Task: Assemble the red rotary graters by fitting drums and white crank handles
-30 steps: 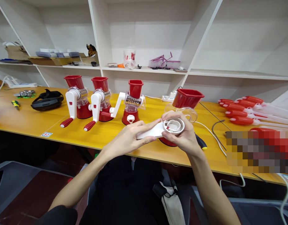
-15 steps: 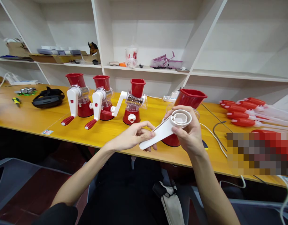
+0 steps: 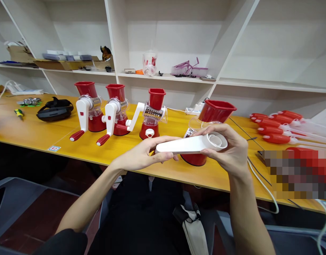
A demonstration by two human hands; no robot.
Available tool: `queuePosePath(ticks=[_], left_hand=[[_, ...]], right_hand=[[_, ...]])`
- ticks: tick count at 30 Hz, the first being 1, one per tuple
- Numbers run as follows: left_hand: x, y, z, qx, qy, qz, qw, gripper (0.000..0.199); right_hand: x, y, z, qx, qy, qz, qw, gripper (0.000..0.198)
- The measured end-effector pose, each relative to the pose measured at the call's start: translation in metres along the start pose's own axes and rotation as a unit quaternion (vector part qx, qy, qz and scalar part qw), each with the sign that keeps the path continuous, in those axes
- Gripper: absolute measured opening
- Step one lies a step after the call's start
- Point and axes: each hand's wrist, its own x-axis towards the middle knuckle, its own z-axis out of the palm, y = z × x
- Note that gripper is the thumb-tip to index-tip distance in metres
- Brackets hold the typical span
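One white crank arm [image 3: 183,144], held above the worktop [image 3: 59,136], before a crankless rotary grater [image 3: 218,112]: my left hand [image 3: 149,152] pinches its narrow end, my right hand [image 3: 228,148] curls round its ring end, both partly closed; probably light, stiff, smooth plastic, best held by both ends; leftward stand three cranked graters [image 3: 85,90], making four altogether; one black headset [image 3: 55,111]

I get an evenly bright feed, the light seemingly from overhead. Shade gathers beneath the shelf board [image 3: 258,84], near black under the table [image 3: 32,132]. Wide-angle distortion splays the uprights [image 3: 110,35]; the far left is smeared, and a pixelated block [image 3: 298,175] masks the lower right.
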Motion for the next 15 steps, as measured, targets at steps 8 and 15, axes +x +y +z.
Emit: queuePosePath(ticks=[8,15], left_hand=[[-0.002,-0.001,0.0017,-0.006,-0.011,0.016,1.0,0.062],[0.0013,-0.006,0.0044,-0.061,-0.018,0.026,0.998,0.061]], right_hand=[[-0.0037,-0.0048,-0.0039,0.021,0.006,0.015,1.0,0.036],[-0.004,-0.0055,-0.0082,0.022,0.026,0.006,0.999,0.033]])
